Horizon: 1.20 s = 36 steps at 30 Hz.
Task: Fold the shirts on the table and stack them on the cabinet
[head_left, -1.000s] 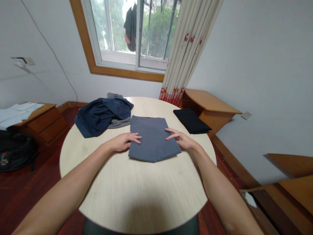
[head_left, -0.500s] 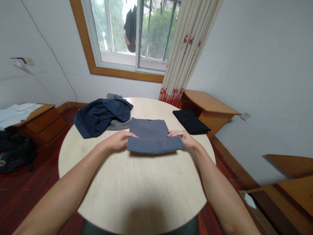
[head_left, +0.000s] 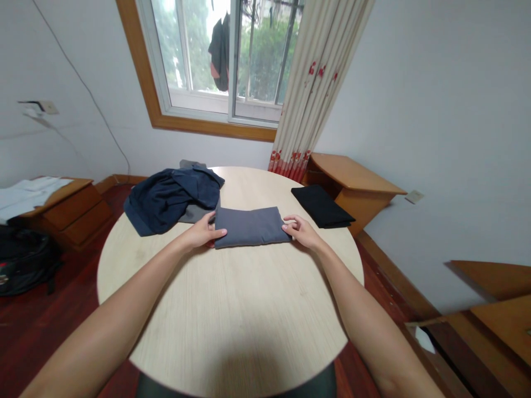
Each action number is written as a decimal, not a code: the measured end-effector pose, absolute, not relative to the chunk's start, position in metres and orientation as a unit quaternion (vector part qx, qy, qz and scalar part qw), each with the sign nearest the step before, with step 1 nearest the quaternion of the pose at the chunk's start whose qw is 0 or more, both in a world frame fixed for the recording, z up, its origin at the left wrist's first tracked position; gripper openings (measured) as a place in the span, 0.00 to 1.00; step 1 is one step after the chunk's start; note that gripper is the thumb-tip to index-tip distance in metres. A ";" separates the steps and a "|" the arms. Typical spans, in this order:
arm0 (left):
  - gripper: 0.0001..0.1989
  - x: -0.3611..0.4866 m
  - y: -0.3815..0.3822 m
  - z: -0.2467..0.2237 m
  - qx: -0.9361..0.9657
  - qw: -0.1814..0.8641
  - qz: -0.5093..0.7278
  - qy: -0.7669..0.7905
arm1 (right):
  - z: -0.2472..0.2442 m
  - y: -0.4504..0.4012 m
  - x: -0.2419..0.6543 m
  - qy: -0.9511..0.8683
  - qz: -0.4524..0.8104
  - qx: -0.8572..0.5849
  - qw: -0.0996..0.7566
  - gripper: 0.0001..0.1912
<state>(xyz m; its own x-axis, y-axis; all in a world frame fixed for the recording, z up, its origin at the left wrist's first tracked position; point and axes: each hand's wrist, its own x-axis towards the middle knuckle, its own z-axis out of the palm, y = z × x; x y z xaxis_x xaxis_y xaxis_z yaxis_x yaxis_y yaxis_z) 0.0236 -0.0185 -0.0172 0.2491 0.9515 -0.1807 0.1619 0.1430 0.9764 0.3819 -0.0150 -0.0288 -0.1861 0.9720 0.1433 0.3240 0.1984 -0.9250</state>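
Observation:
A grey garment (head_left: 251, 225), folded into a flat rectangle, lies on the round table in front of me. My left hand (head_left: 205, 231) grips its left end, with the thumb on top and the fingers around the edge. At the opposite end, my right hand (head_left: 302, 231) pinches the right edge between thumb and curled fingers. The kind of garment cannot be made out in its folded form. A crumpled dark blue garment (head_left: 172, 196) rests beyond my left hand, partly over a grey cloth (head_left: 193, 213). To the right of my right hand is a folded black garment (head_left: 322, 205).
The round pale wooden table (head_left: 236, 309) stands below a window with a patterned curtain (head_left: 305, 110). A wooden desk (head_left: 352, 172) adjoins its far right side. At left are a low wooden cabinet (head_left: 72, 207) and a black bag (head_left: 27, 260) on the floor.
The near flap of the grey garment has been folded away from me over the rest, making a narrower rectangle. My hands now hold its two ends.

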 end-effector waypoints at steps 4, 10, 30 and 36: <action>0.63 0.021 -0.025 -0.014 0.624 0.533 0.309 0.481 | -0.029 -0.016 0.385 -0.673 0.420 -0.474 0.381 0.28; 0.62 0.019 -0.023 -0.014 0.665 0.505 0.280 0.473 | -0.033 -0.011 0.391 -0.666 0.420 -0.485 0.380 0.26; 0.31 0.021 -0.025 -0.004 0.729 0.247 0.246 0.588 | -0.018 -0.024 0.383 -0.641 0.456 -0.501 0.360 0.27; 0.23 0.020 -0.015 -0.022 0.733 0.278 0.244 0.571 | -0.025 -0.023 0.376 -0.606 0.508 -0.476 0.386 0.40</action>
